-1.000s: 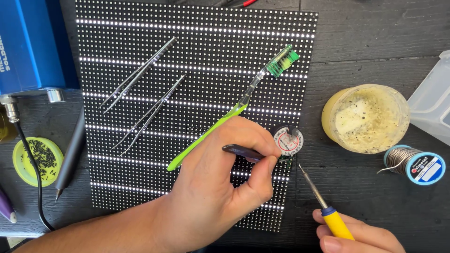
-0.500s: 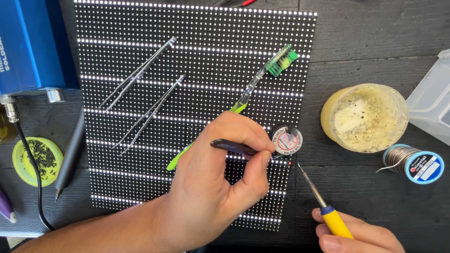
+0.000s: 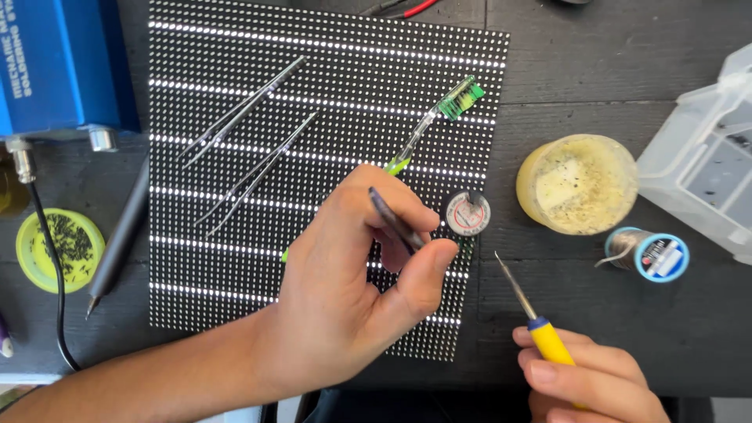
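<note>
A: Left hand (image 3: 352,305)?
B: Grip pinching dark tweezers (image 3: 395,221) between thumb and fingers, over lower right of LED panel (image 3: 258,298). Tips hidden behind thumb.
A: Right hand (image 3: 587,380)?
B: Grip wrapped round yellow-handled soldering iron (image 3: 529,305), tip up-left, just off panel edge.
A: Nearby?
B: Small round tin (image 3: 468,213) just beside tweezers. Green toothbrush (image 3: 439,121) and two spare tweezers (image 3: 251,149) on panel. Flux jar (image 3: 577,182), solder spool (image 3: 654,254) on bench (image 3: 611,70).

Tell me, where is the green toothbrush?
In the head view, the green toothbrush lies slanted on the dotted panel, its handle running under the left hand, right of the tweezers.
</note>
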